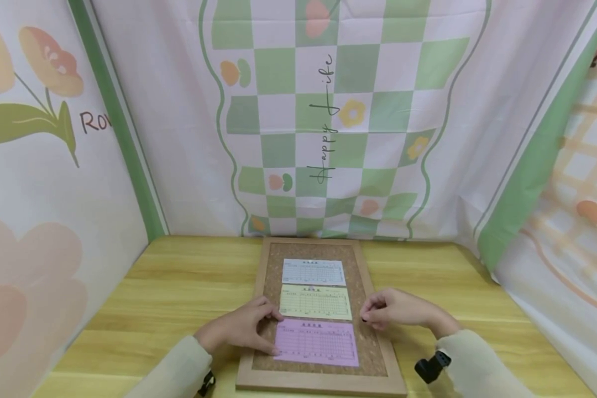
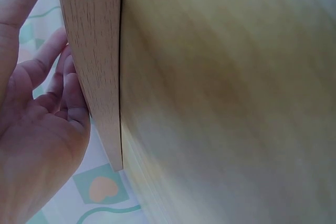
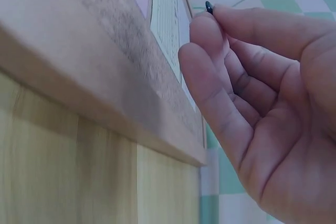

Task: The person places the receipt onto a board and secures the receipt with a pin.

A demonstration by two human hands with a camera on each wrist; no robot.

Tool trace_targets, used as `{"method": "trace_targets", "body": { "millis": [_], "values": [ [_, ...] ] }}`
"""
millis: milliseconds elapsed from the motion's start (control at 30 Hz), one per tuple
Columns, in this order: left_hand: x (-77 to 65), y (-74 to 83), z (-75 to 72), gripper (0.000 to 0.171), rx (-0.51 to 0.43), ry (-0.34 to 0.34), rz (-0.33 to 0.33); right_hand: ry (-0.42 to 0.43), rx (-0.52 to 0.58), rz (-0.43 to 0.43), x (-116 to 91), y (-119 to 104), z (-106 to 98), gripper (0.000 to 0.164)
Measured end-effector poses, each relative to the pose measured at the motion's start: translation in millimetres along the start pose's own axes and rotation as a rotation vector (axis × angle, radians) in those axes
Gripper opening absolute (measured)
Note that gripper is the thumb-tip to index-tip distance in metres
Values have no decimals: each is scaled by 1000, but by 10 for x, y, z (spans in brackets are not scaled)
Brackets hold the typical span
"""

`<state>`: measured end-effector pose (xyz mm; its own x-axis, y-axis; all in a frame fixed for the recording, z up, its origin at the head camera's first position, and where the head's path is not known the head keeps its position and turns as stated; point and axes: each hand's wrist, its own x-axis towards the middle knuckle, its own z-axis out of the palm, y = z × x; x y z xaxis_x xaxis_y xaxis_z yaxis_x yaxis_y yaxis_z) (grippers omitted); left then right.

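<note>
A framed cork board (image 1: 318, 371) lies on the table with three printed slips in a column: a blue slip (image 1: 313, 272) at the far end, a yellow slip (image 1: 315, 303) in the middle, a pink slip (image 1: 317, 342) nearest me. My left hand (image 1: 244, 326) reaches over the board's left frame, thumb and forefinger spread along the pink slip's left edge. Beside the right frame, my right hand (image 1: 395, 309) pinches a small black tack (image 3: 209, 7) between thumb and forefinger. Its other fingers are partly bent, seen in the right wrist view.
The wooden table (image 1: 179, 287) extends on both sides of the board. A green-and-white checked curtain (image 1: 328, 110) hangs behind it, with printed cloth (image 1: 30, 221) at the left side. Black wrist cameras (image 1: 431, 367) sit at the sleeves.
</note>
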<state>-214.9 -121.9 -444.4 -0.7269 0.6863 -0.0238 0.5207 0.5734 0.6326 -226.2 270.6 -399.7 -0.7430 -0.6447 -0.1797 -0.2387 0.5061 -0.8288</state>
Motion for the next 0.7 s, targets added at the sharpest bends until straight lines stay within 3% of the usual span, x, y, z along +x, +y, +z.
{"method": "trace_targets", "body": {
  "millis": [267, 700],
  "values": [
    [6, -2, 2, 62, -7, -4, -7, -9, 5, 13, 159, -79, 76, 13],
    [0, -14, 5, 61, 0, -7, 0, -63, -8, -43, 420, -155, 195, 11]
  ]
}}
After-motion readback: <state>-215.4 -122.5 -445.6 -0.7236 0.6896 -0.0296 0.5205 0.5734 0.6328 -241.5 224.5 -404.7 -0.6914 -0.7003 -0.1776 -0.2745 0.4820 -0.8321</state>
